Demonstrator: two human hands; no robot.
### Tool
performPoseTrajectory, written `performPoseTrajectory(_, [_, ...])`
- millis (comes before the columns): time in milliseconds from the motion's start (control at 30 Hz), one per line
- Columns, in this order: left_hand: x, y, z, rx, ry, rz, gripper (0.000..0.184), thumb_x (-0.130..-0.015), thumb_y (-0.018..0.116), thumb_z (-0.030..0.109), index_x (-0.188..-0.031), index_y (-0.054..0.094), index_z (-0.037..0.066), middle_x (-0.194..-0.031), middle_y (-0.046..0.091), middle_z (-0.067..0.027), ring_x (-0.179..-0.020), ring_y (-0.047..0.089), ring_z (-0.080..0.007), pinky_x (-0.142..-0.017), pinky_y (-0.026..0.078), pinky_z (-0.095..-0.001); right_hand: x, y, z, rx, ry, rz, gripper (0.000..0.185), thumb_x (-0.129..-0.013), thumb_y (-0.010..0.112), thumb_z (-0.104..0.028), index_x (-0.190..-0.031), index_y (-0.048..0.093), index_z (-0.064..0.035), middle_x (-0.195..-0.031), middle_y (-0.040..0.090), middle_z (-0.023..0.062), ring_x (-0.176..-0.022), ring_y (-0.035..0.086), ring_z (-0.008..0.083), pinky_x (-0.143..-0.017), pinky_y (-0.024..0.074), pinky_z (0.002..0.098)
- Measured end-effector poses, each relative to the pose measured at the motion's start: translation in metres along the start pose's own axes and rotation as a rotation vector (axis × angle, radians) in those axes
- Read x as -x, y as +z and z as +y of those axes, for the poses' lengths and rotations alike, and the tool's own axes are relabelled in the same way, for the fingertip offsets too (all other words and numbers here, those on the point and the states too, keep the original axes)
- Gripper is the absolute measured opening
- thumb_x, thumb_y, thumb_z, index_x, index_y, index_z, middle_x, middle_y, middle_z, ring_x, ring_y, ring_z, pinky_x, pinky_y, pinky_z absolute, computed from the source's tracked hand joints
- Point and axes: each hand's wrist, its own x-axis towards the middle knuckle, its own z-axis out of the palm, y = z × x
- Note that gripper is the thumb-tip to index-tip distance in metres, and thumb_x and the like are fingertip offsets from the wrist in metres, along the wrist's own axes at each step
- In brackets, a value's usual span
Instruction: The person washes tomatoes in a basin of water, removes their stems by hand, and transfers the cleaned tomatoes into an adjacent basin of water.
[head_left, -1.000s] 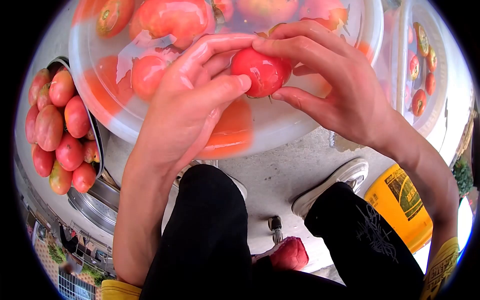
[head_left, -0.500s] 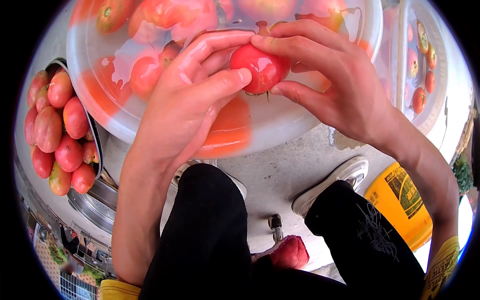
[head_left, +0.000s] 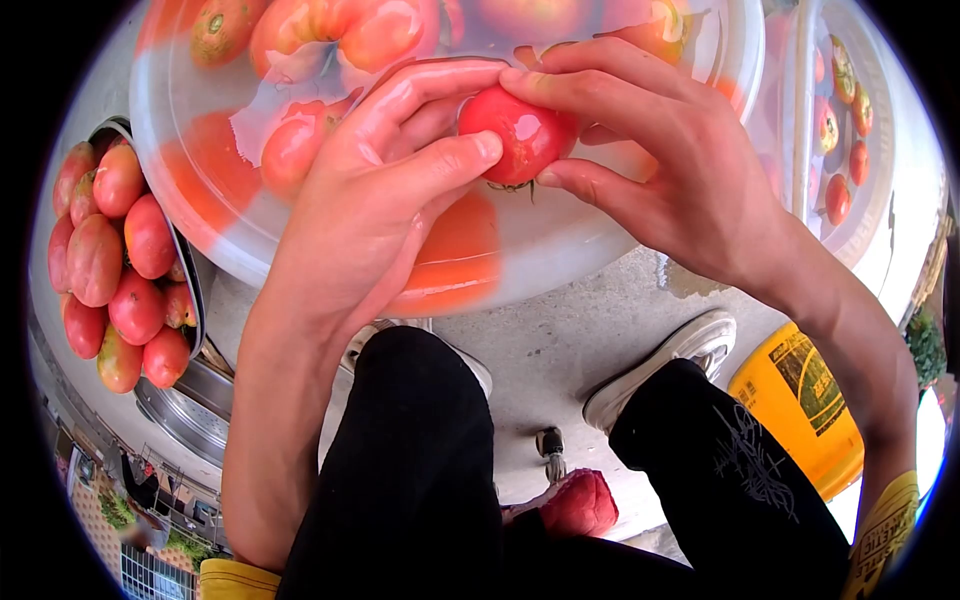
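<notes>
Between both hands a red tomato (head_left: pixel 522 138) is held above a round translucent basin (head_left: pixel 560 265). Its green stem end points down toward me. My left hand (head_left: pixel 385 165) is closed on its left side, with the thumb across the front. From the right, my right hand (head_left: pixel 650 150) grips it with thumb and fingers. Wet skin shines on the left hand's fingers. Under and behind the hands, several tomatoes (head_left: pixel 385 30) lie in the basin's water.
A dark-rimmed container (head_left: pixel 203 325) heaped with tomatoes stands at left, above a metal basin (head_left: pixel 185 415). On the right is another translucent tub (head_left: pixel 875 215) with tomatoes. A yellow bucket (head_left: pixel 800 410) sits by my right shoe (head_left: pixel 665 365). Red cloth-like material (head_left: pixel 580 503) lies between my legs.
The hands and the tomato stay nearly in place. The tomatoes and reflections in the basin's water have shifted slightly.
</notes>
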Motion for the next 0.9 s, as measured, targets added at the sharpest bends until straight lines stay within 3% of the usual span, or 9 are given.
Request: performPoseTrajectory(900, [-0.0012,-0.0008,-0.0017,0.003,-0.025,0.036,0.045,-0.095,0.054,0.008,-0.138,0.044,0.0,-0.136,0.051,-0.0111,-0.124,0.051,-0.0189,-0.105,0.042,-0.0358,-0.0017,0.0011,-0.0019,0.024,0.03,-0.021,0.053,-0.083,0.072,-0.009,-0.134,0.057,-0.0079,-0.12,0.062,0.0156,-0.109,0.062,0.0306,-0.09,0.0553,0.037])
